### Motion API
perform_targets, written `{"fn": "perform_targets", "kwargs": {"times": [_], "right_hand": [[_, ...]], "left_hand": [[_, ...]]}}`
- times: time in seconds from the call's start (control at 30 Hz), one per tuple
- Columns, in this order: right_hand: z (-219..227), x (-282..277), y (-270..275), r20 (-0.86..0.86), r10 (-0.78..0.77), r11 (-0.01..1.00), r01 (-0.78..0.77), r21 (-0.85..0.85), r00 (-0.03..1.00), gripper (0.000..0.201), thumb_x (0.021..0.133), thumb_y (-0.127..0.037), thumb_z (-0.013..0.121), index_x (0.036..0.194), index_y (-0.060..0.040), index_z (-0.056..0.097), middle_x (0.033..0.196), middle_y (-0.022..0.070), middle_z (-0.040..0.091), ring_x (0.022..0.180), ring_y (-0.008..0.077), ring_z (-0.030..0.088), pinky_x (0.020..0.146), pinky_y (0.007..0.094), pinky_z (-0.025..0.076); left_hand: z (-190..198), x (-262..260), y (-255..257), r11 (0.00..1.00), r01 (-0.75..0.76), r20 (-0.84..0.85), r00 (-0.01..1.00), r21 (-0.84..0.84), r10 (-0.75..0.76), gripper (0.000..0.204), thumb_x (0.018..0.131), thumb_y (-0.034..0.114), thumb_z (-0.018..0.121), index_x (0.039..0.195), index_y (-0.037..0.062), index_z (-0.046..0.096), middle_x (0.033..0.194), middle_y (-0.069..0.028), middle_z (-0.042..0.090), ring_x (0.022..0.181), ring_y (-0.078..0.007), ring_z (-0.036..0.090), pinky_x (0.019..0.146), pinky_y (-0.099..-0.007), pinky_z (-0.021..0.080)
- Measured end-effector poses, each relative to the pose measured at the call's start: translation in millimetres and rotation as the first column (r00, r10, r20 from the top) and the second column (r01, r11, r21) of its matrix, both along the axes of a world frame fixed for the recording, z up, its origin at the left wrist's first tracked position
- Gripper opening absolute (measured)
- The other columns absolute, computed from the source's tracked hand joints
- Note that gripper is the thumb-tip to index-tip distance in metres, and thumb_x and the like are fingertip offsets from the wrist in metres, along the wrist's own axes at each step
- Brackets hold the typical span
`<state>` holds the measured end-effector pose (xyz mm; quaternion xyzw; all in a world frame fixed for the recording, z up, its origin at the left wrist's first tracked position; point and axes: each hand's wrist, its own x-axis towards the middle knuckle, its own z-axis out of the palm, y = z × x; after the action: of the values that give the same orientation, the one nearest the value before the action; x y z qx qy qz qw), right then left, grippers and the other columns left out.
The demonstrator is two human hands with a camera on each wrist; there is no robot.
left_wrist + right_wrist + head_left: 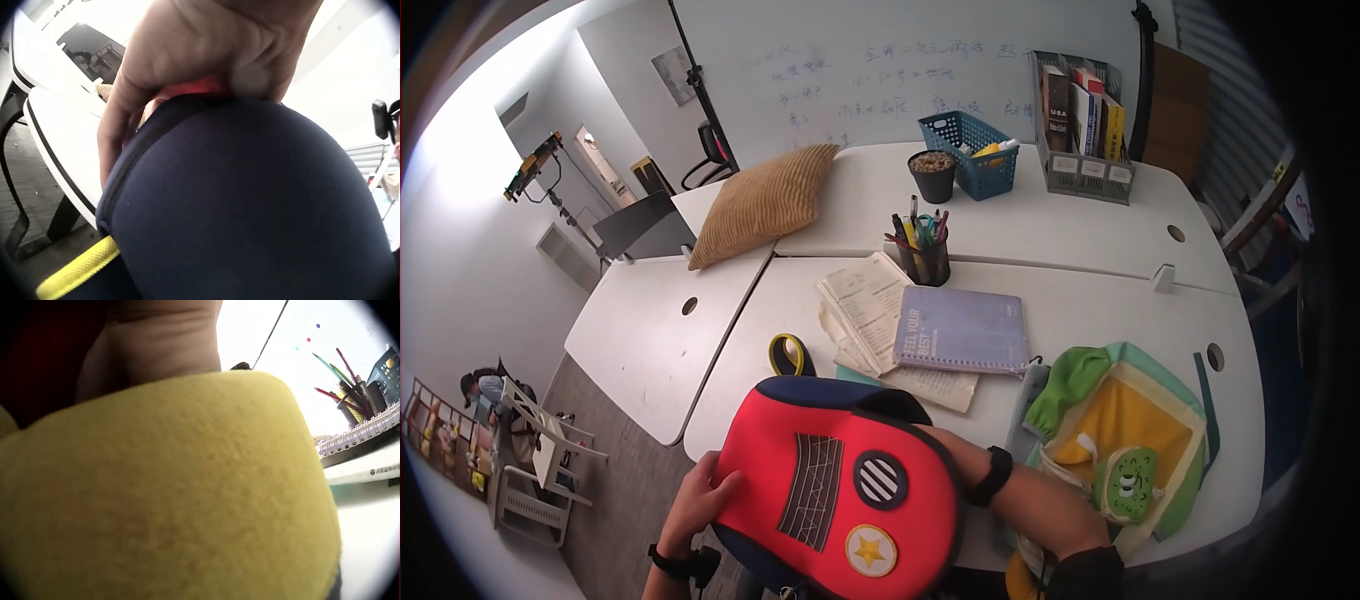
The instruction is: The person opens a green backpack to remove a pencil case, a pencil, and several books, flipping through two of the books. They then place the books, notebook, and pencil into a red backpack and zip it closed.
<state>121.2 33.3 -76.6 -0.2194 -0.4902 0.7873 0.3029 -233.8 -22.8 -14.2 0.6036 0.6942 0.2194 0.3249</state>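
Observation:
A red child's backpack (765, 470) with a navy side (237, 200) stands in front of me at the table edge, carrying a striped round patch (881, 480) and a star patch (871, 551). My left hand (698, 500) grips its left edge, thumb on the red front, fingers bent over the side. The right forearm (1035, 490) reaches in from the right behind the backpack, which hides that hand in the head view. In the right wrist view the heel of my right hand (156, 347) shows beyond yellow fabric (175, 487), beside a dark red surface; its fingers are hidden.
Behind the backpack lie a purple spiral notebook (960, 328), open papers (870, 300) and a yellow-black ring (790, 354). A pen holder (925, 262), plant pot (932, 182), blue basket (985, 180), book rack (1090, 180) and cushion (765, 205) stand farther back. A green-yellow bag (1120, 410) lies right.

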Motion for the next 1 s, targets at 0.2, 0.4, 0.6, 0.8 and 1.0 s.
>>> {"fn": "perform_targets", "kwargs": {"times": [0.2, 0.4, 0.6, 0.8, 1.0], "right_hand": [[-3, 4, 11, 0.097, 0.06, 0.988, -0.073, 0.137, 0.994, 0.05, 0.095, -0.035, 0.062, 0.131, -0.0005, 0.056, 0.124, 0.0153, 0.064, 0.111, 0.0255, 0.063, 0.095, 0.035, 0.05], [77, -2, 33, 0.589, -0.052, 0.598, -0.447, 0.665, 0.807, 0.055, 0.087, -0.042, 0.073, 0.121, -0.0004, 0.062, 0.112, 0.0198, 0.069, 0.102, 0.0327, 0.068, 0.086, 0.039, 0.054], [103, -5, 24, 0.418, -0.24, 0.688, -0.15, 0.71, 0.876, 0.055, 0.083, -0.039, 0.079, 0.116, 0.0019, 0.062, 0.108, 0.0176, 0.071, 0.101, 0.0294, 0.07, 0.087, 0.0355, 0.054], [93, -6, 27, 0.429, -0.325, 0.694, -0.096, 0.714, 0.843, 0.06, 0.083, -0.044, 0.077, 0.124, -0.0025, 0.062, 0.107, 0.0198, 0.07, 0.097, 0.032, 0.069, 0.086, 0.0383, 0.053], [88, -10, 27, 0.458, -0.324, 0.675, -0.137, 0.725, 0.828, 0.06, 0.085, -0.041, 0.076, 0.13, -0.0037, 0.061, 0.102, 0.019, 0.071, 0.094, 0.0301, 0.07, 0.085, 0.0373, 0.054]], "left_hand": [[12, 15, 27, 0.991, 0.121, -0.204, 0.971, -0.05, -0.129, 0.051, 0.089, 0.026, 0.073, 0.126, -0.0049, 0.056, 0.104, -0.02, 0.07, 0.096, -0.0278, 0.069, 0.085, -0.0371, 0.053], [32, 45, -18, 0.834, 0.432, -0.549, 0.813, 0.344, -0.194, 0.086, 0.076, 0.037, 0.085, 0.141, 0.0002, 0.043, 0.143, -0.0228, 0.047, 0.132, -0.0397, 0.046, 0.108, -0.048, 0.039], [2, 99, -71, 0.616, 0.693, -0.373, 0.72, 0.374, -0.585, 0.135, 0.057, 0.047, 0.097, 0.152, 0.0041, 0.011, 0.15, -0.0271, 0.028, 0.136, -0.0465, 0.036, 0.109, -0.0532, 0.035], [-10, 115, -73, 0.549, 0.556, -0.255, 0.809, 0.624, -0.529, 0.131, 0.058, 0.033, 0.097, 0.151, 0.0076, 0.007, 0.144, -0.0296, 0.03, 0.134, -0.045, 0.039, 0.105, -0.0557, 0.04], [-1, 106, -57, 0.422, 0.498, -0.54, 0.842, 0.758, -0.025, 0.097, 0.069, 0.004, 0.078, 0.151, 0.0127, 0.027, 0.142, -0.0308, 0.032, 0.131, -0.0532, 0.039, 0.105, -0.0611, 0.041]]}}
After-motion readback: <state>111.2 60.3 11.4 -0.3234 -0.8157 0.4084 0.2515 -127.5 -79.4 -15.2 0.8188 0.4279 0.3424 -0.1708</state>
